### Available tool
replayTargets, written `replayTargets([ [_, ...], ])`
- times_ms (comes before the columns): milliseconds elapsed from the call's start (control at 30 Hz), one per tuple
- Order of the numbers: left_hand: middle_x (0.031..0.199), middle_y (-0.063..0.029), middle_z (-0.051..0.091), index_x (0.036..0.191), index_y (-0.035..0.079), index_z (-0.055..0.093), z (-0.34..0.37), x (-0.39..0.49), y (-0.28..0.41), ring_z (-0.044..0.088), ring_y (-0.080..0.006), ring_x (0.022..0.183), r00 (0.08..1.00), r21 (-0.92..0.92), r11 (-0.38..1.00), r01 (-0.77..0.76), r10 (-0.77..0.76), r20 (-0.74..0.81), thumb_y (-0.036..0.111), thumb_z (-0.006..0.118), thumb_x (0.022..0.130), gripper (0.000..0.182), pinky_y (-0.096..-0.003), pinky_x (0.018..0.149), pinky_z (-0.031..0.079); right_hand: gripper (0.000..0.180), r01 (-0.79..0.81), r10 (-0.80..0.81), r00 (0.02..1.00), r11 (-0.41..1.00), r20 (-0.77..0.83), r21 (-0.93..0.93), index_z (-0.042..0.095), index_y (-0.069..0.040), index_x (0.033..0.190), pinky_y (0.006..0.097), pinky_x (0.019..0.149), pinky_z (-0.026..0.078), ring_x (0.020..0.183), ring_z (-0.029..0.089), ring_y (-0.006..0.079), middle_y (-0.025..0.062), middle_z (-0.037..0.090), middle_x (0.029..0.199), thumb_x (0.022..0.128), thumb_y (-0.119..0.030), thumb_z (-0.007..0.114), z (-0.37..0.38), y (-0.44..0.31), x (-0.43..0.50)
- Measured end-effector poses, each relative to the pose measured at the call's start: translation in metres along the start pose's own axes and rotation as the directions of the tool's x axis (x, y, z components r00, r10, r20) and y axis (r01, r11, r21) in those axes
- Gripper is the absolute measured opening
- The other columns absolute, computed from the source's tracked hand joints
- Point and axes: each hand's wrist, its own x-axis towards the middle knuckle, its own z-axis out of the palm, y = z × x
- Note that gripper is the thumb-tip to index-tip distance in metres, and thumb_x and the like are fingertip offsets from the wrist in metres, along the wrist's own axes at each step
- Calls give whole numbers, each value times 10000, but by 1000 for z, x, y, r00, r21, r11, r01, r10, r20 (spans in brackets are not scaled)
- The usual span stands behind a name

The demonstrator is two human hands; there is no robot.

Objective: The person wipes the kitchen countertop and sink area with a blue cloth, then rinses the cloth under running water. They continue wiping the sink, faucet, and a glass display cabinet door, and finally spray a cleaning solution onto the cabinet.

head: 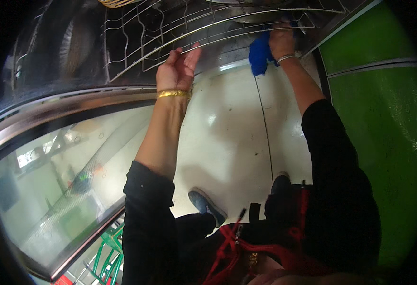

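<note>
A metal wire rack point(147, 56) juts from inside a dark-walled metal cabinet point(83, 67). My left hand point(177, 71), palm up with a gold bracelet at the wrist, is at the rack's front wire and holds it. The blue cloth point(260, 55) is bunched in my right hand point(281, 41), which is low inside the cabinet near its right side, under the rack's edge. Part of the cloth hangs over the cabinet's front lip point(229, 65). The rack and shadow partly hide my right fingers.
A framed glass door point(69, 174) stands swung out at the left. Green glossy panels point(379, 117) rise at the right. A round dish point(253, 17) and a yellow basket rim point(117, 3) show at the top. A green metal stool point(110, 245) is behind the door, above the pale tiled floor point(226, 135).
</note>
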Motion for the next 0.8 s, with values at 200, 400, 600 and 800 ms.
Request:
replayTargets([
  [200,1185,-348,520,1004,-132,515,-10,-9,2,472,-480,1227,987,-60,998,9,1,162,86,500,960,223,-489,1061,440,576,13,2,989,995,147,-100,379,8,1401,571,1088,279,1389,269,401,261,315,1477,928,-290,518,-18,2,-46],
  [400,1241,-392,474,1058,-131,494,-4,-15,3,488,-447,1225,975,-56,998,11,2,222,93,495,965,243,-448,1049,461,518,-40,100,968,967,232,-250,416,-19,1376,591,1087,270,1371,323,383,229,383,1447,931,-267,510,38,3,-12],
  [600,1217,-228,554,1184,-102,470,-6,-16,11,498,-406,1232,973,-56,997,61,-47,225,24,451,935,279,-457,1061,434,399,177,-40,888,949,458,-260,584,19,1173,527,964,404,1148,527,395,262,572,1202,858,-226,578,73,-20,76],
  [800,1298,-285,510,1181,-96,534,-9,-17,20,478,-401,1255,950,-50,996,67,-49,309,102,500,935,317,-446,1111,380,372,167,-124,946,978,299,-123,593,9,1146,514,952,410,1123,534,381,244,578,1168,849,-216,580,110,-82,89],
])
